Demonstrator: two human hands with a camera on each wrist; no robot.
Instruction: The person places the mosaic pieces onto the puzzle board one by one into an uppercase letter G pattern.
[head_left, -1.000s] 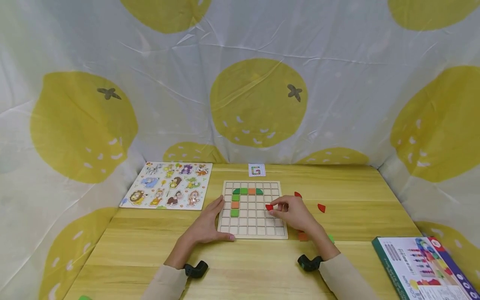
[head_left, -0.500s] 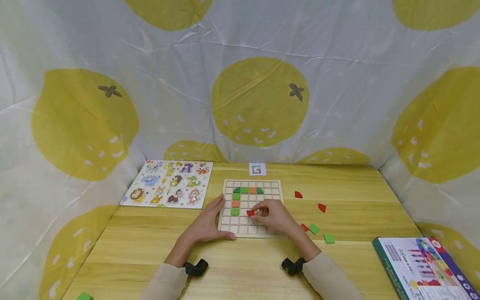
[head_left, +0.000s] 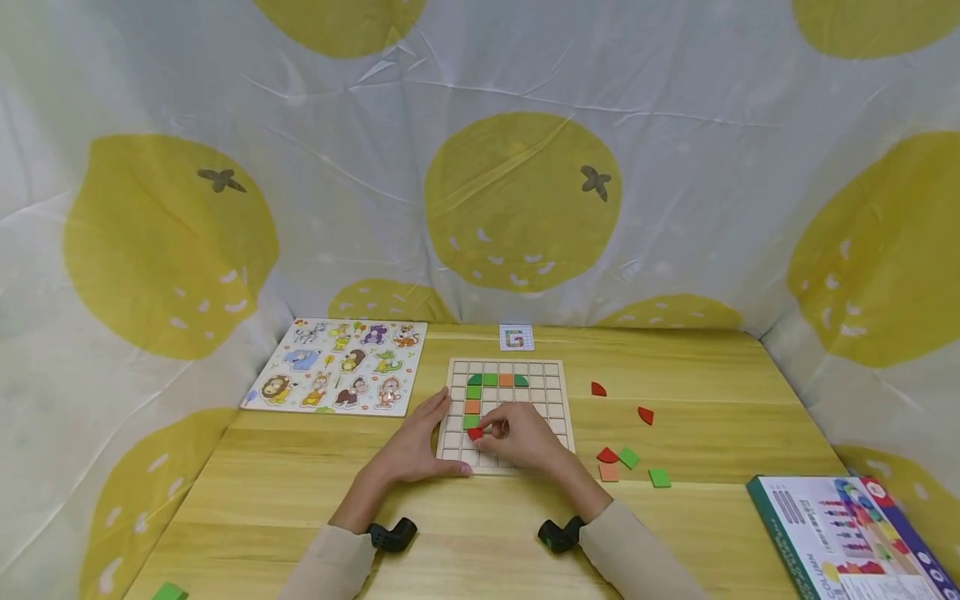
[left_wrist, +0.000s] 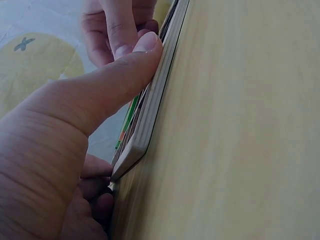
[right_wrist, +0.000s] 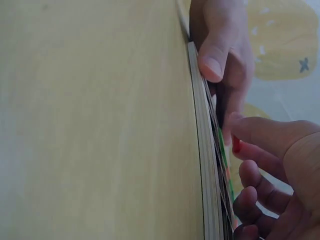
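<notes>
A wooden grid board [head_left: 555,425] lies on the table, bearing green and orange tiles in its upper left part: a row with rounded dark green ends and a column down from it. My left hand [head_left: 411,446] holds the board by its front left corner, thumb on the front edge and fingers along the left side. Between thumb and index finger my right hand [head_left: 521,437] pinches a red quarter-circle tile [head_left: 475,433], just below the column's lowest green square [head_left: 470,422]. In the right wrist view the red tile [right_wrist: 236,145] shows edge-on between the fingertips.
Right of the board lie several loose tiles: red quarter circles [head_left: 646,415], green squares [head_left: 659,477] and an orange square [head_left: 608,472]. A pattern card [head_left: 517,337] is behind the board, an animal puzzle [head_left: 337,367] at left, a box [head_left: 847,533] front right, a green piece [head_left: 169,592] front left.
My right hand has carried the red tile leftward over the board to below the green and orange column. The left hand has stayed at the board's corner.
</notes>
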